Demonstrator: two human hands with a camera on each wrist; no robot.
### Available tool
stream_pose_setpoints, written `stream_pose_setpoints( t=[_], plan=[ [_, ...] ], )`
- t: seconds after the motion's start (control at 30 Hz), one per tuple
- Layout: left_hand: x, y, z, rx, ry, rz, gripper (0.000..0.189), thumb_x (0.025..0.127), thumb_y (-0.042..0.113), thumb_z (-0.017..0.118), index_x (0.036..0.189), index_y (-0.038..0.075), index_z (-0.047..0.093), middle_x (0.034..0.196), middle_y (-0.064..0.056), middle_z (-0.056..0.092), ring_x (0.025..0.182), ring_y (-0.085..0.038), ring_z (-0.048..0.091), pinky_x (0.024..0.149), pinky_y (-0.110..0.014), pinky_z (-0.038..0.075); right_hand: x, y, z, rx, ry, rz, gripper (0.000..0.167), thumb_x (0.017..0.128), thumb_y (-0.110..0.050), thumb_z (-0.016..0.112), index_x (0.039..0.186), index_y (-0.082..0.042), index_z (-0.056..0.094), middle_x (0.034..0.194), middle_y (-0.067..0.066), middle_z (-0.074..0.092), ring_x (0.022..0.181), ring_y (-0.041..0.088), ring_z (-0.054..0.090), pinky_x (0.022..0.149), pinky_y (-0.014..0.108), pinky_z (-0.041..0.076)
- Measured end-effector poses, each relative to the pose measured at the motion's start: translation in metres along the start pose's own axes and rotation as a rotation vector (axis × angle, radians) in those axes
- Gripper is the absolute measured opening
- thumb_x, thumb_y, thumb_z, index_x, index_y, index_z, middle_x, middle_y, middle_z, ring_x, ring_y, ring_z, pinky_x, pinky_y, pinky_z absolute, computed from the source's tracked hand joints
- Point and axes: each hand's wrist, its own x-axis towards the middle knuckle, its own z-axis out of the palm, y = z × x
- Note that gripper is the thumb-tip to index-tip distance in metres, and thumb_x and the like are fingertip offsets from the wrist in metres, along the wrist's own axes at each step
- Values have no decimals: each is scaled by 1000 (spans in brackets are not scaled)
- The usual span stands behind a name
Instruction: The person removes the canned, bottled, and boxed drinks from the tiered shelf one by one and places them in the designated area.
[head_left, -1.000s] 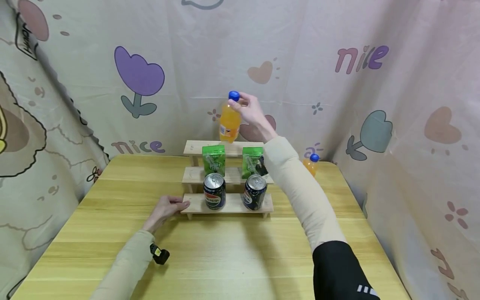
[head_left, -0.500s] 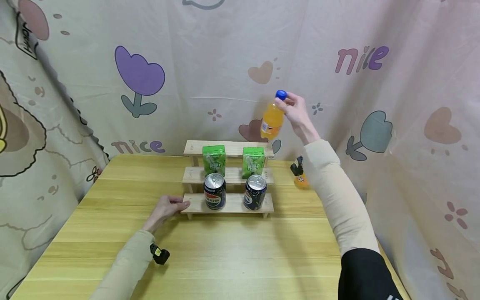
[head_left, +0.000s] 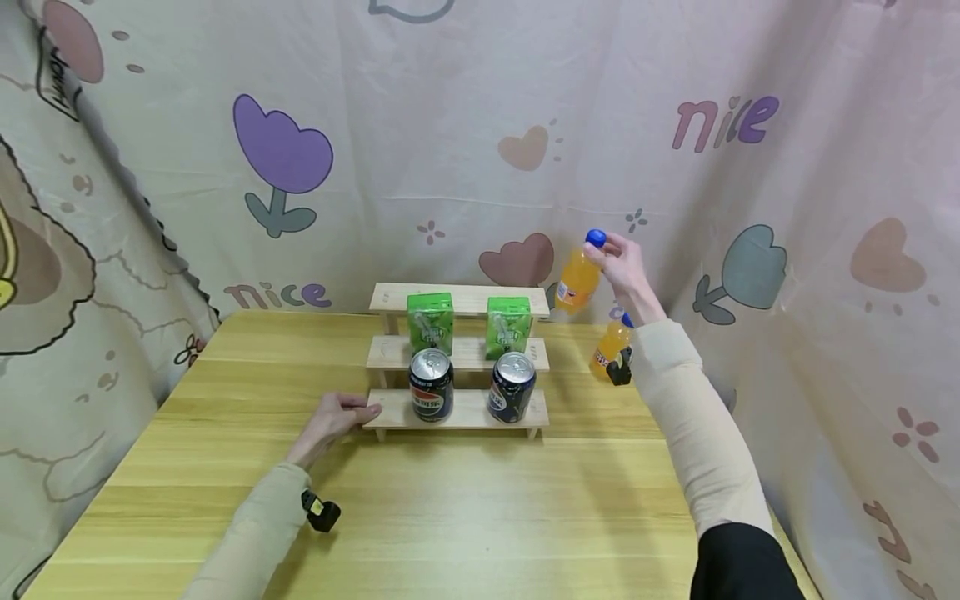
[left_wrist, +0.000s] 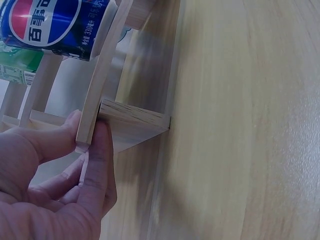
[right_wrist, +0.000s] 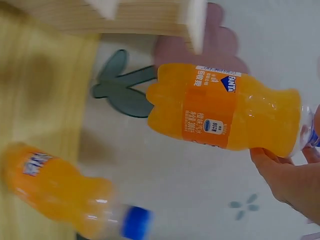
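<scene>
My right hand (head_left: 624, 265) pinches an orange soda bottle (head_left: 578, 282) near its blue cap and holds it tilted in the air, right of the wooden three-tier shelf (head_left: 459, 298). In the right wrist view the bottle's Fanta label shows, and the shelf's end is beside its base. A second orange soda bottle (head_left: 611, 346) stands on the table below, partly behind the wrist camera. My left hand (left_wrist: 65, 175) pinches the left end of the lowest tier between thumb and fingers. Two dark cola cans (head_left: 431, 385) stand on that tier, and two green drink cartons (head_left: 507, 327) on the middle one.
The shelf stands on a light wooden table (head_left: 420, 517). A printed cloth (head_left: 390, 125) hangs behind the table and along both sides. The top tier rises close to the back cloth.
My right hand has carried the orange soda bottle from above the top tier to the right, then lower, near the standing bottle. The left hand stays at the shelf's end.
</scene>
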Motion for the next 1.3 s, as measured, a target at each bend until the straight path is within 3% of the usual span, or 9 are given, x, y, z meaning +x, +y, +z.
stream_pose_setpoints(
  t=[0.07, 0.13, 0.23, 0.3, 0.7, 1.1, 1.3],
  plan=[
    [0, -1, 0, -1, -2, 0, 55, 93, 19, 73, 129, -18, 54, 115, -28, 68, 84, -11, 66, 79, -26, 59, -2, 12, 1, -4, -2, 37, 49, 102, -23, 60, 147, -7, 47, 150, 18, 48, 143, 33, 41, 125, 61, 20],
    [0, -1, 0, 1, 3, 2, 55, 93, 20, 73, 129, -18, 54, 116, -29, 68, 84, -10, 66, 79, -26, 59, -4, 25, 2, -9, -3, 58, 50, 102, -22, 60, 147, -6, 46, 154, 20, 44, 145, 36, 38, 124, 63, 19],
    [-1, -2, 0, 3, 4, 6, 56, 93, 20, 73, 129, -18, 53, 117, -31, 67, 84, -11, 66, 80, -27, 60, -4, 43, 4, -9, -2, 74, 50, 102, -18, 60, 147, -3, 45, 154, 22, 43, 145, 37, 38, 125, 60, 21],
    [-1, -2, 0, 1, 5, 7, 57, 93, 20, 73, 130, -19, 53, 118, -31, 66, 84, -11, 66, 80, -27, 60, -4, 54, 6, -14, 0, 79, 50, 101, -17, 61, 147, -1, 45, 153, 23, 44, 144, 37, 39, 125, 52, 25],
    [-3, -1, 1, 13, 5, 19, 57, 93, 20, 72, 129, -19, 53, 118, -32, 66, 85, -11, 66, 79, -25, 58, -10, 101, 12, -60, 22, 174, 57, 99, -17, 65, 149, -2, 42, 155, 22, 43, 148, 37, 36, 126, 52, 24],
    [-3, -1, 1, 11, 17, 14, 58, 93, 20, 73, 130, -19, 53, 121, -33, 65, 88, -13, 66, 80, -26, 57, -14, 118, 14, -132, 18, 193, 53, 99, -20, 65, 147, -3, 46, 154, 21, 45, 147, 39, 38, 125, 56, 26],
    [-2, -1, 1, 15, 23, 6, 59, 93, 21, 73, 130, -20, 52, 122, -34, 64, 85, -10, 65, 78, -25, 56, -18, 106, 18, -186, -7, 120, 60, 100, -16, 62, 153, -6, 37, 161, 20, 36, 151, 38, 30, 126, 55, 23]
  ],
)
